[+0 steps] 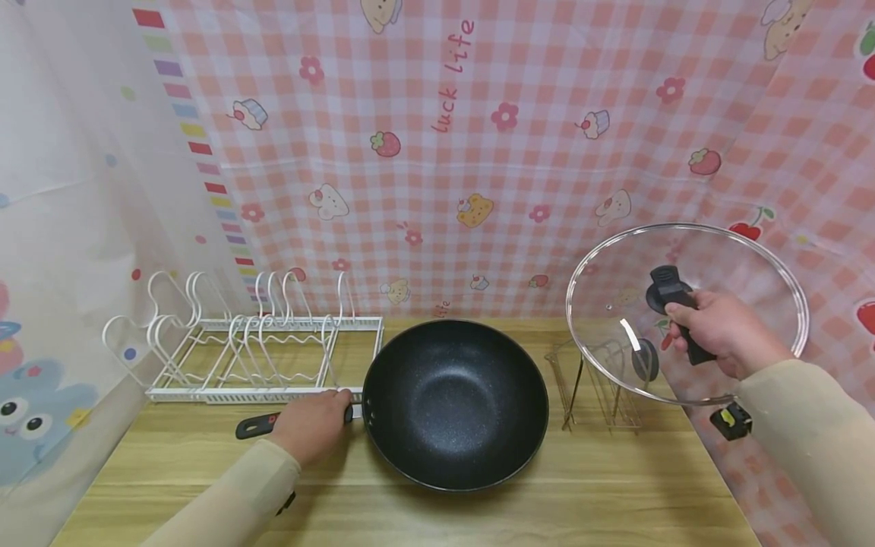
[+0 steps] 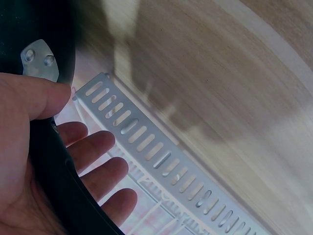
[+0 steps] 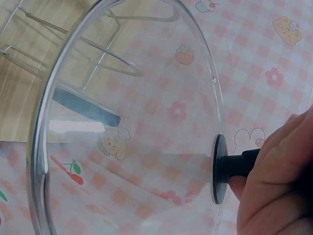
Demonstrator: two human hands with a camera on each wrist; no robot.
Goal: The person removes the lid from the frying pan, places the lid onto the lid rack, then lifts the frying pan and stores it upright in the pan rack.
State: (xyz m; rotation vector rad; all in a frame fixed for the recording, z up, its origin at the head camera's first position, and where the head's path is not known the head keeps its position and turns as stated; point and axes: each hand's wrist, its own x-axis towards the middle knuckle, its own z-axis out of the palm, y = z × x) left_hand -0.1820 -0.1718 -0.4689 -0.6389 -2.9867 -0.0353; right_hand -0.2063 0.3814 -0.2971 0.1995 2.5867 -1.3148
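A black wok (image 1: 454, 410) sits on the wooden tabletop, its dark inside facing up. My left hand (image 1: 313, 425) grips the wok's handle (image 1: 256, 427) close to the pan. In the left wrist view the thumb lies over the handle and the fingers (image 2: 100, 147) come round its other side. Off to the right, my right hand (image 1: 724, 330) holds a clear glass lid (image 1: 618, 266) by its black knob (image 1: 683, 304). The lid is raised and tilted, and its metal rim (image 3: 41, 142) shows large in the right wrist view.
A white wire dish rack (image 1: 253, 393) stands back left, directly behind the wok handle. Behind and below the lid is a thin metal wire rack (image 1: 570, 395), partly seen through the glass. A pink checked cloth (image 1: 424, 182) hangs along the table's back edge.
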